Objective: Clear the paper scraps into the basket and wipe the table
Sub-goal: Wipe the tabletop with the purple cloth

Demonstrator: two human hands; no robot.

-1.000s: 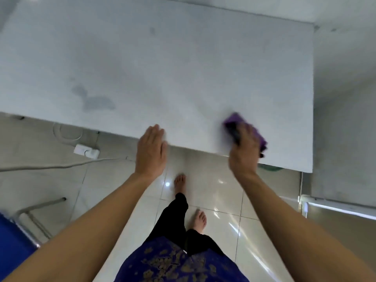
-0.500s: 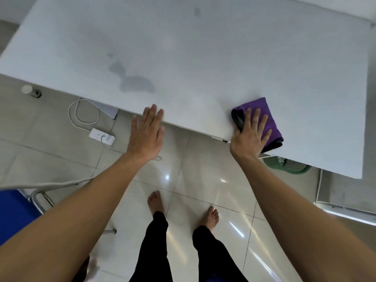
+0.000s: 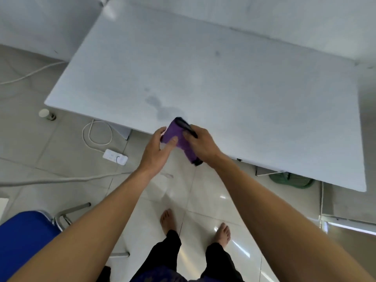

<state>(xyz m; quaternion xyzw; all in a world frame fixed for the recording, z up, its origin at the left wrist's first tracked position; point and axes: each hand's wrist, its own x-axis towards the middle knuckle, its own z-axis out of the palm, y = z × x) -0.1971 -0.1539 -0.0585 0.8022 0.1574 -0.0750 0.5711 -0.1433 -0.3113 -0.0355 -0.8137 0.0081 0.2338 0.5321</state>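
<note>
**Cloth lifted off the table and taken in both hands**

Half a second ago the right hand pressed the purple cloth flat near the table's front edge while the left hand lay open on that edge. Now the cloth is off the surface and both hands have come together on it, just in front of the edge.

The table [image 3: 254,94] is bare of paper scraps as far as this view shows, so the clearing part looks done. A dull damp smear [image 3: 160,107] lies on the top just behind the hands. The purple cloth [image 3: 176,135] is bunched between the hands, one end pointing at the smear and the other hanging below the right wrist. The right hand [image 3: 200,144] is curled shut over its upper side; the left hand [image 3: 157,149] is half closed, thumb and fingers pinching its near end.

My reading is that the cloth is being refolded for another pass. To do this well, turn a clean, dry face outward, fold it into a flat pad, then press it onto the smear and draw long overlapping strokes towards the front edge. A loose bundle would only spread the moisture.

Counted: one table, one green basket [image 3: 293,181] partly hidden under the table's right end, one blue chair [image 3: 24,237], one cloth, one power strip [image 3: 115,157], two hands, no scraps in sight.
</note>
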